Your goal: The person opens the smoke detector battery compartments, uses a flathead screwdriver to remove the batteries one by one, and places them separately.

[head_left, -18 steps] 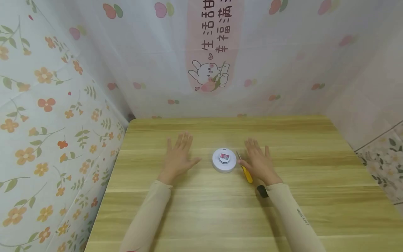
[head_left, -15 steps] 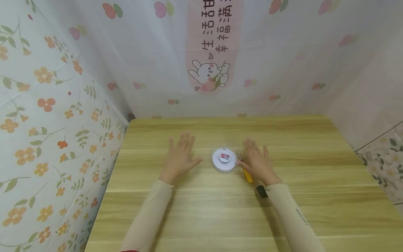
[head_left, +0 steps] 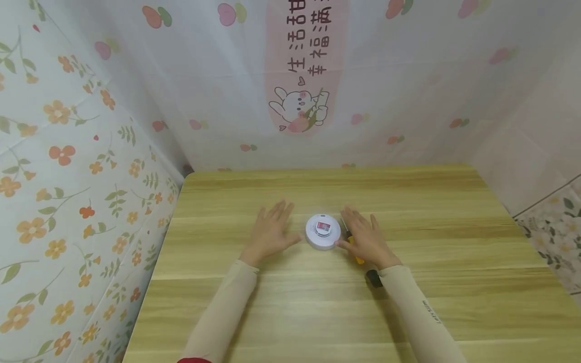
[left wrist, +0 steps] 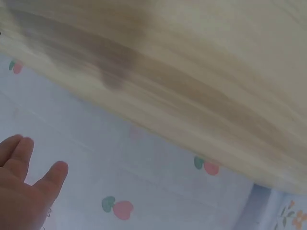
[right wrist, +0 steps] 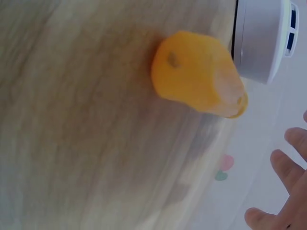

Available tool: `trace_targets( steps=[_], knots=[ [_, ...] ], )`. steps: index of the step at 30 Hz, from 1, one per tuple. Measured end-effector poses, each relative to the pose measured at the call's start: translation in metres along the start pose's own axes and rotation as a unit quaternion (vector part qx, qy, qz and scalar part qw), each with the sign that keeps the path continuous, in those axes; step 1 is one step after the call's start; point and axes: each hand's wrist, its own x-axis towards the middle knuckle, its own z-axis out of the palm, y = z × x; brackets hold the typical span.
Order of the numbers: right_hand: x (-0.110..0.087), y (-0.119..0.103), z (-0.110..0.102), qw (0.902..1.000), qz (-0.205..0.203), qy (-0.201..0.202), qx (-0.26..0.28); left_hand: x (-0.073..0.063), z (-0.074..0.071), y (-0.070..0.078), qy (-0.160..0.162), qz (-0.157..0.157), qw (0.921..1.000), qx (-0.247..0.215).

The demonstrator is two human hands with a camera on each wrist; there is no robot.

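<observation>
the white round device (head_left: pixel 323 233) sits flat on the worktop (head_left: pixel 290 312), about midway between its left and right edges and towards the far edge; that wide base, label up, probably keeps it steady. the left hand (head_left: pixel 271 233) is spread wide on its left, holding nothing, perhaps held so to frame it. the right hand (head_left: pixel 366 241) is likewise spread and gripping nothing, passing over the yellow-handled tool (right wrist: pixel 196 72); its thumb is at the device's side, though i cannot tell whether it touches. the tool lies just beside the device, handle towards the near edge and shaft towards the far edge, an angle that presumably suits a right-hand reach.
</observation>
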Motion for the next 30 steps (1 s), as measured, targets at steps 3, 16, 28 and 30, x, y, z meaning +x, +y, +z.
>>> trace_targets(
  steps=[3,16,28,30],
  knots=[
    [0.001,-0.001,0.002,1.0000,-0.003,-0.003,0.002,0.003,0.005,0.002,-0.010,-0.011,0.9997,-0.018],
    [0.004,-0.001,0.012,1.0000,-0.006,0.000,0.000,0.014,0.023,0.009,-0.048,-0.011,0.9988,-0.010],
    [0.007,0.001,0.015,0.9997,-0.009,0.008,0.023,0.018,0.031,0.010,-0.080,0.000,0.9967,-0.013],
    [0.007,0.001,0.015,0.9996,-0.006,0.002,0.027,0.019,0.032,0.011,-0.091,0.003,0.9957,-0.015]
  ],
)
